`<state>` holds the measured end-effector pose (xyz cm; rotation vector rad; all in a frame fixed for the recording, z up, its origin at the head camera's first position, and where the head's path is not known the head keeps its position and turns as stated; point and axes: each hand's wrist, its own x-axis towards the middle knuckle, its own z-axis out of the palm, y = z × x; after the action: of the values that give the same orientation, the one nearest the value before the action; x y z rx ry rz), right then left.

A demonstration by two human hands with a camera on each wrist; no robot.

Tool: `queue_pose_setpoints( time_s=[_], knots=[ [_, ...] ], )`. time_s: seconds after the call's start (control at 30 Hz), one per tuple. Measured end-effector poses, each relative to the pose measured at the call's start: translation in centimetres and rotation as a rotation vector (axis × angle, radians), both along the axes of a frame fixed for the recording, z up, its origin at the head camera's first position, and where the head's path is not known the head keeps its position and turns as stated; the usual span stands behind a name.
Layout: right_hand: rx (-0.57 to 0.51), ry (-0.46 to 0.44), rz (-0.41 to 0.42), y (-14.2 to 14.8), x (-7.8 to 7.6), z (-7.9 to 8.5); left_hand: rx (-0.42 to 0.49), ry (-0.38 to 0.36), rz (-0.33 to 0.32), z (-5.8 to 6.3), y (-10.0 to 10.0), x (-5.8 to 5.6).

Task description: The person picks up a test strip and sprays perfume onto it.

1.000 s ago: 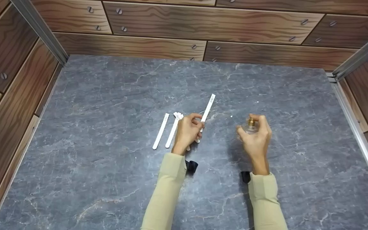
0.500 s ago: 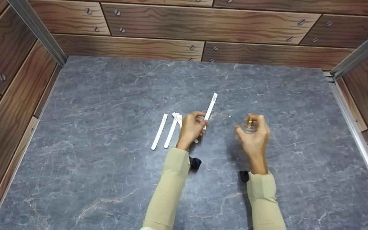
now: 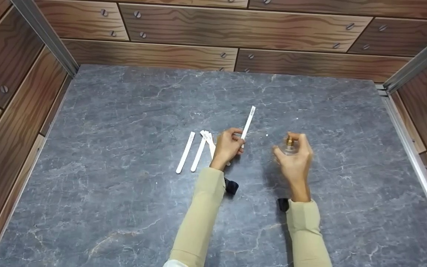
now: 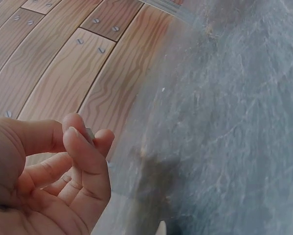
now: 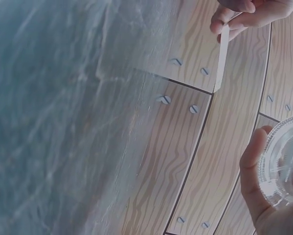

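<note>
In the head view my left hand point(image 3: 229, 145) pinches a white paper test strip point(image 3: 248, 124) near its lower end. The strip slants up and away, with small print at its far tip. My right hand point(image 3: 297, 159) grips a clear glass perfume bottle point(image 3: 290, 150), its index finger over the gold spray top. The bottle's round ribbed base point(image 5: 271, 171) shows in the right wrist view, where the strip point(image 5: 222, 58) is apart from it. Seen from the left wrist, the left thumb and fingers point(image 4: 90, 161) hide most of the strip.
Several more white strips lie on the grey marbled table point(image 3: 124, 207), left of my left hand: one strip point(image 3: 185, 152) by itself, the others overlapping at their printed ends. Small white specks dot the surface. Wood-patterned walls point(image 3: 184, 27) enclose the back and sides.
My left hand has moved right and slightly away with the strip, nearer the bottle, clear of the lying strips. The right hand and bottle stay almost still.
</note>
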<state>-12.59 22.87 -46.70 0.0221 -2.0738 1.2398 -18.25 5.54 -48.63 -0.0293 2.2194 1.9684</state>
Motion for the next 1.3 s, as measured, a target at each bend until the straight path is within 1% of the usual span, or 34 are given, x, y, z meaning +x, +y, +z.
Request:
queue_pose_setpoints(
  time_s=[0.1,0.3,0.6,0.7,0.87,1.03,1.1,1.3],
  knots=[
    [-0.001,0.001,0.000,0.0,0.0,0.1,0.021,-0.031,0.002,-0.3,0.2,-0.4],
    [-0.010,-0.004,0.010,0.0,-0.1,0.0,0.016,-0.079,0.011,-0.5,0.5,-1.3],
    [-0.035,-0.022,0.019,0.0,-0.1,0.2,0.028,-0.116,0.010,-0.2,1.7,-2.5],
    [-0.036,-0.025,0.025,0.0,0.0,0.2,0.003,-0.112,-0.003,0.1,1.9,-3.0],
    [-0.004,-0.002,0.019,0.0,-0.1,0.0,-0.070,-0.092,-0.015,0.5,1.9,-3.9],
    [-0.002,-0.007,0.014,0.1,-0.1,0.0,-0.104,-0.080,-0.014,0.3,1.6,-4.4],
    [-0.006,-0.018,0.013,0.2,-0.1,0.1,-0.116,-0.075,-0.003,0.2,1.5,-4.5],
    [-0.015,-0.026,0.012,0.4,-0.1,0.0,-0.118,-0.047,0.070,-0.1,1.6,-4.4]
  ],
)
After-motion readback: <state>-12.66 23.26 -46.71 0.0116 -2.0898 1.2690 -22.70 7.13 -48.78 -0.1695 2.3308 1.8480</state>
